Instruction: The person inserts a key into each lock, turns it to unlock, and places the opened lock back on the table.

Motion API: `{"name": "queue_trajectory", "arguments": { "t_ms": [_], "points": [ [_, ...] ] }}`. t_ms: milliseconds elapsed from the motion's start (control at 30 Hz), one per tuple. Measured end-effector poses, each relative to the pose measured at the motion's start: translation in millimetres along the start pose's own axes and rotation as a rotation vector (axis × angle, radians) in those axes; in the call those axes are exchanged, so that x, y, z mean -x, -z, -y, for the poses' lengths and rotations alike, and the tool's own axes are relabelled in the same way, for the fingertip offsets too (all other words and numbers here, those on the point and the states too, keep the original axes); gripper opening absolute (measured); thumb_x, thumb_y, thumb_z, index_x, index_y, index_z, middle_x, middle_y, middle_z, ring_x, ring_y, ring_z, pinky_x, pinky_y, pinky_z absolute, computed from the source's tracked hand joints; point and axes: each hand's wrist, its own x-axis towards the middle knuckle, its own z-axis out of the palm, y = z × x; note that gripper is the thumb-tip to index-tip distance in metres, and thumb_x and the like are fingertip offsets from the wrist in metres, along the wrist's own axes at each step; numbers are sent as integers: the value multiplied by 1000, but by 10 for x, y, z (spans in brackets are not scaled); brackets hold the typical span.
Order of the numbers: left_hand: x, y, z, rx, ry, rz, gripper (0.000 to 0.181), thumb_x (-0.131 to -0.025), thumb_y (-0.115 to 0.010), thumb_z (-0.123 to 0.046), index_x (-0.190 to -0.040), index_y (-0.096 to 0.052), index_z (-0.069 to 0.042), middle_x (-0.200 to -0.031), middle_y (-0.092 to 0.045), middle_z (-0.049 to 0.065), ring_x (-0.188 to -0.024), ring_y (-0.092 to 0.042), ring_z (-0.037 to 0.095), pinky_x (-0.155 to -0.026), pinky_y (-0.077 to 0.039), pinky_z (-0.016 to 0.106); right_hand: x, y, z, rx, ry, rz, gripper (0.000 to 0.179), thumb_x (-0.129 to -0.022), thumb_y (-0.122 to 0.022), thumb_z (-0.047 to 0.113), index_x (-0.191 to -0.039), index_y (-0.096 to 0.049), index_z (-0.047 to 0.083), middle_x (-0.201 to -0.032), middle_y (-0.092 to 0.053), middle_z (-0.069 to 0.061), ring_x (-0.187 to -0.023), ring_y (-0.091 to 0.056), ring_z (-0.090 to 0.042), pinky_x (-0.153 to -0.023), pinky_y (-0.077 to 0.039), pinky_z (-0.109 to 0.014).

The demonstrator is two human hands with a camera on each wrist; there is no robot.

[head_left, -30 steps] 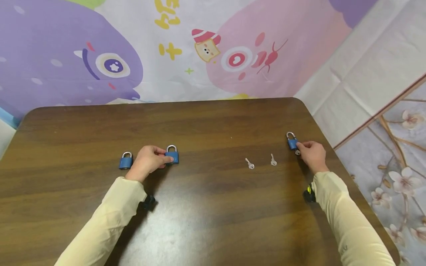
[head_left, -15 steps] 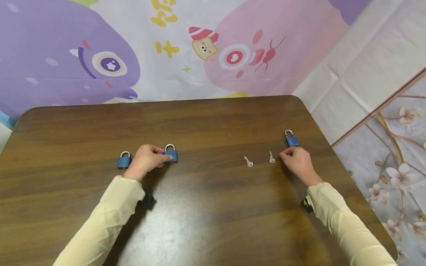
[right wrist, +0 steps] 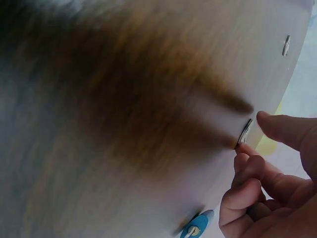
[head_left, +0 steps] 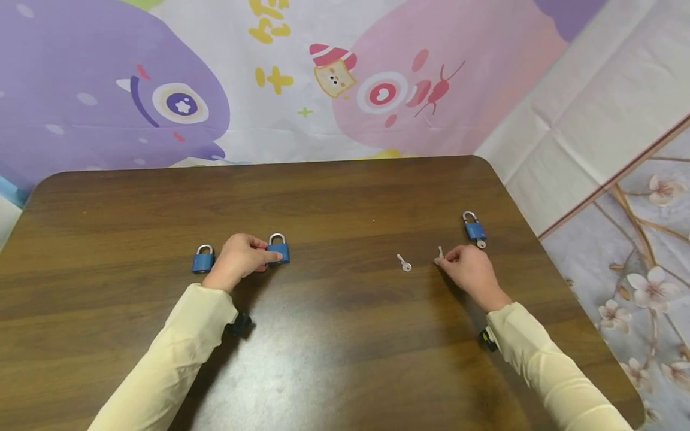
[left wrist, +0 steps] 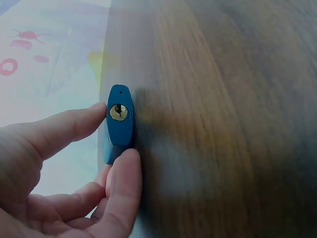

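My left hand (head_left: pixel 239 258) pinches a blue padlock (head_left: pixel 281 249) between thumb and fingers. In the left wrist view, the padlock's brass keyhole (left wrist: pixel 119 112) faces the camera with no key in it. A second blue padlock (head_left: pixel 203 261) stands left of that hand. My right hand (head_left: pixel 470 268) is over a small silver key (right wrist: pixel 245 132) on the table. One fingertip touches the key's end, while the thumb stands a little apart from it. Another silver key (head_left: pixel 404 263) lies to the left. Beyond the right hand is a third blue padlock (head_left: pixel 474 230), a key (head_left: pixel 481 244) in its keyhole.
Everything lies on a brown wood-grain table (head_left: pixel 334 335) with rounded corners. A printed cartoon cloth (head_left: pixel 280 131) hangs behind the far edge. A flowered panel (head_left: pixel 641 251) stands along the right side.
My right hand has let go of the key in the far right padlock and moved left to the nearer loose key. The left hand still holds its padlock in the same place.
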Motion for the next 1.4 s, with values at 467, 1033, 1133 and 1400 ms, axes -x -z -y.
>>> {"name": "queue_trajectory", "arguments": {
  "t_ms": [467,1033,1133,1400],
  "points": [
    [-14,-27,-17,-27,-10,19,51,-83,-69,-36,-117,-57,0,-119,-55,15,-79,-64,18,-72,-56,29,-9,20,-18,-16,-49,25,28,-83,-67,30,-83,-70,2,-80,-71,-11,-71,-62,-24,-60,-48,-33],
    [-9,-37,-90,-135,-7,-4,47,-81,-70,-39,-109,-62,-2,-116,-58,19,-72,-66,18,-79,-53,37,-76,76,-27,-32,-79,105,29,-84,-66,29,-84,-70,0,-85,-70,-14,-75,-61,-24,-61,-47,-31],
    [-18,-36,-98,-142,-1,3,47,-81,-70,-38,-110,-62,-1,-116,-59,20,-73,-66,18,-80,-53,37,-108,78,-43,-48,-107,139,30,-82,-67,30,-86,-68,0,-89,-69,-14,-77,-59,-24,-62,-46,-28],
    [-45,-24,-133,-143,6,7,50,-83,-70,-30,-119,-57,3,-125,-54,25,-77,-70,20,-89,-52,42,-130,85,-12,-76,-115,163,24,-83,-66,26,-80,-70,2,-84,-68,-11,-74,-57,-21,-59,-43,-25]
  ]
}}
